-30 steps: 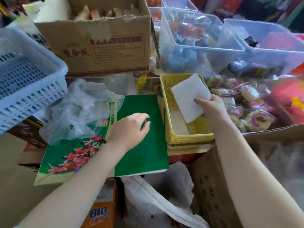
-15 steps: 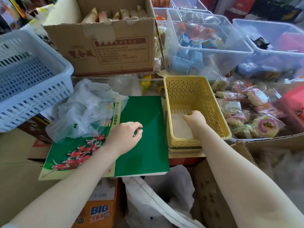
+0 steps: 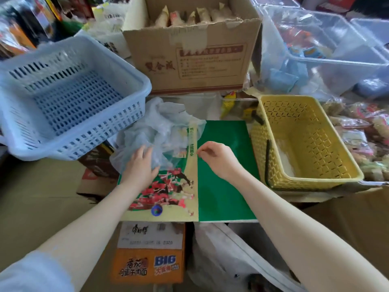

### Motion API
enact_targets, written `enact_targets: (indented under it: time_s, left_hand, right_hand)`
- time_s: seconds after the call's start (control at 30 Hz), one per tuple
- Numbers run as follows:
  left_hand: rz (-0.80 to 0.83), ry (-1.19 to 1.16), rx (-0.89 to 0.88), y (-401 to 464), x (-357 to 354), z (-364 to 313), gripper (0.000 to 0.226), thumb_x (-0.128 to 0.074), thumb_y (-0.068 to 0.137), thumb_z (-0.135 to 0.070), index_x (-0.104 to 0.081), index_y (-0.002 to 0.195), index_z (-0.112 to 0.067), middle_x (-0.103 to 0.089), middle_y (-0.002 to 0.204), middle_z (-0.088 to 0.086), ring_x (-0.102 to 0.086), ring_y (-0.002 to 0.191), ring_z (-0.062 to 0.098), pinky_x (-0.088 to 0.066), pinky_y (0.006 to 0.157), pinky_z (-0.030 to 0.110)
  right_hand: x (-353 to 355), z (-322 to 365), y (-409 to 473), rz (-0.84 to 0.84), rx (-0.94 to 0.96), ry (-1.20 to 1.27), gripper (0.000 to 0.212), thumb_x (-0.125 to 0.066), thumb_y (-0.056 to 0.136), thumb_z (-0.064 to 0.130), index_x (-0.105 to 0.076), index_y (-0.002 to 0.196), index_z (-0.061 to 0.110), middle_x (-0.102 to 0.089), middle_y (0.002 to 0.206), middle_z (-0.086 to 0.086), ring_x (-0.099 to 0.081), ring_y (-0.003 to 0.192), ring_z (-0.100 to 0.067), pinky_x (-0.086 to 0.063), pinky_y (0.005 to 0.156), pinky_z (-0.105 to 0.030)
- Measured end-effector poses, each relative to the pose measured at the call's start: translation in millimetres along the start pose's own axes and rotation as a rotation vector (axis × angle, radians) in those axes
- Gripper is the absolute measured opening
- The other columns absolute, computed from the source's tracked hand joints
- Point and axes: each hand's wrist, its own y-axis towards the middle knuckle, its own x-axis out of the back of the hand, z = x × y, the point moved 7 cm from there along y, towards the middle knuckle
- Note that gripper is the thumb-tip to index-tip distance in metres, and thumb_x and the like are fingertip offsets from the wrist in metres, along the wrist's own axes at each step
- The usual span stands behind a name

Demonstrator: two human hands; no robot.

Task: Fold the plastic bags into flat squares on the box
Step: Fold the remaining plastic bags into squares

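Surroundings: blue basket at left, tilted; cardboard carton behind, with brown printed characters; yellow basket at right, just beside the green box; clear bins with packets further back.
Plastic bags: a crumpled translucent heap on the green box's far left corner, with no clear long axis.
Left hand: fingers spread, flat on the heap's near edge.
Right hand: fingers curled, fingertips pinched together over the box; whether it holds film I cannot tell.
Writing: "BIG" on the orange carton below.
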Motion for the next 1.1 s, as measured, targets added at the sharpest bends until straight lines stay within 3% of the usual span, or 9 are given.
enact_targets:
  time_s: [0.17, 0.33, 0.47, 0.6, 0.67, 0.77, 0.9, 1.0, 1.1]
  left_hand:
    - [0.22, 0.117, -0.042, 20.7, -38.6, 35.9, 0.07, -0.051, 0.091, -0.04, -0.011, 0.147, -0.026, -0.009, 0.154, 0.012, -0.02, 0.137, 0.034, -0.028, 0.107, 0.045]
    - [0.153, -0.021, -0.123, 29.7, -53.8, 50.0, 0.035, -0.052, 0.092, -0.028, -0.049, 0.122, -0.009, -0.05, 0.121, 0.012, -0.048, 0.112, 0.03, -0.043, 0.085, 0.037]
    - [-0.101, -0.317, -0.173, 18.9, -12.1, 52.0, 0.017, -0.053, 0.09, -0.022, -0.057, 0.082, -0.008, -0.058, 0.083, 0.003, -0.057, 0.081, 0.024, -0.043, 0.063, 0.034]
    - [-0.526, -0.421, -0.481, -22.4, 69.1, 25.1, 0.018, -0.051, 0.082, -0.024, -0.053, 0.069, -0.011, -0.049, 0.066, -0.007, -0.053, 0.067, 0.018, -0.042, 0.066, 0.031]
    - [-0.578, -0.507, -0.557, -41.0, 96.2, 12.2, 0.013, -0.052, 0.082, -0.021, -0.053, 0.073, -0.012, -0.053, 0.067, -0.004, -0.052, 0.068, 0.015, -0.041, 0.071, 0.03]
    - [-0.491, -0.713, -0.654, -55.9, 116.3, -2.7, 0.004, -0.049, 0.086, -0.018, -0.052, 0.084, -0.015, -0.054, 0.074, -0.006, -0.05, 0.071, 0.008, -0.039, 0.07, 0.016]
    - [-0.348, -0.817, -0.675, -55.8, 107.3, -7.9, 0.013, -0.049, 0.089, -0.021, -0.051, 0.101, -0.017, -0.058, 0.086, -0.01, -0.056, 0.08, 0.004, -0.047, 0.073, 0.017]
    - [-0.222, -0.906, -0.603, -53.5, 90.0, -3.3, 0.043, -0.052, 0.086, -0.04, -0.036, 0.124, -0.03, -0.052, 0.109, -0.02, -0.051, 0.104, -0.006, -0.037, 0.089, 0.009]
    - [0.06, -0.948, -0.519, -52.7, 62.8, -0.8, 0.088, -0.054, 0.067, -0.074, -0.019, 0.137, -0.035, -0.031, 0.136, -0.024, -0.028, 0.125, -0.015, -0.02, 0.095, -0.002]
  right_hand:
    - [-53.0, 1.7, 9.2, 0.049, -0.13, 0.045, 0.016, -0.052, 0.092, 0.015, -0.066, 0.099, 0.01, -0.061, 0.088, -0.002, -0.057, 0.081, -0.018, -0.043, 0.071, -0.025]
    - [-80.8, -3.9, 8.8, 0.043, -0.194, 0.026, 0.017, -0.051, 0.092, 0.015, -0.066, 0.1, 0.012, -0.064, 0.092, 0.0, -0.051, 0.069, -0.005, -0.036, 0.057, -0.013]
    - [-88.1, 5.3, 8.4, -0.049, -0.147, -0.016, 0.021, -0.056, 0.091, 0.019, -0.062, 0.11, 0.013, -0.061, 0.105, 0.002, -0.054, 0.085, -0.009, -0.036, 0.064, -0.014]
    - [-97.1, 43.2, 6.6, -0.044, 0.083, 0.071, 0.066, -0.069, 0.08, 0.035, -0.037, 0.137, 0.022, -0.039, 0.129, 0.014, -0.039, 0.12, -0.005, -0.032, 0.097, -0.019]
    - [-97.4, 59.6, 2.4, -0.049, 0.13, 0.18, 0.071, -0.069, 0.077, 0.047, -0.033, 0.137, 0.032, -0.04, 0.133, 0.014, -0.043, 0.123, -0.009, -0.038, 0.097, -0.024]
    - [-97.9, 68.5, -5.9, -0.041, 0.053, 0.463, 0.054, -0.061, 0.073, 0.055, -0.043, 0.123, 0.043, -0.055, 0.124, -0.004, -0.055, 0.107, -0.021, -0.054, 0.072, -0.043]
    - [-87.1, 69.3, -17.7, -0.144, 0.024, 0.529, 0.036, -0.064, 0.082, 0.036, -0.06, 0.101, 0.005, -0.06, 0.095, -0.028, -0.054, 0.079, -0.02, -0.044, 0.069, -0.042]
    - [-73.2, 51.2, -24.8, -0.245, -0.11, 0.649, 0.014, -0.06, 0.083, 0.018, -0.058, 0.082, 0.005, -0.058, 0.074, -0.012, -0.05, 0.07, -0.017, -0.041, 0.067, -0.031]
    - [-64.9, 27.0, -29.0, -0.269, -0.339, 0.872, 0.023, -0.056, 0.077, 0.032, -0.06, 0.085, 0.011, -0.053, 0.084, -0.013, -0.048, 0.077, -0.026, -0.044, 0.072, -0.042]
